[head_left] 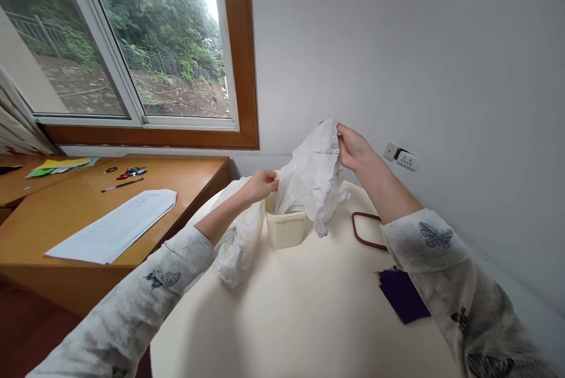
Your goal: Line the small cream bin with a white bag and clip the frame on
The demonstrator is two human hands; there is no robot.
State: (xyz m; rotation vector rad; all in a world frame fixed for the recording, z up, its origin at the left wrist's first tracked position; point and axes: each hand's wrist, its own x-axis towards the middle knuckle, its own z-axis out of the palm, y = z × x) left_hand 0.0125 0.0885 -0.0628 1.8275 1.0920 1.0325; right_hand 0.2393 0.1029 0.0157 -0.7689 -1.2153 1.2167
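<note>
Between my hands a thin white plastic bag (311,169) is stretched, its lower part hanging into and over a small cream plastic bin (286,232). My left hand (259,185) pinches the bag's edge just above the bin's left side. Higher up, my right hand (354,147) grips the bag's upper right edge. Another crumpled white plastic bag (238,248) lies against the bin on the left. To the right, partly behind my right sleeve, is a brown rounded rectangular frame (368,242). The bin's inside is mostly hidden by the bag.
A purple cloth (401,295) lies on the round cream table (304,319), beside my right forearm. On the wooden desk (189,175) at left are papers (117,225), a pen (122,185), and small items (132,172). A wall with a socket (408,160) stands close behind.
</note>
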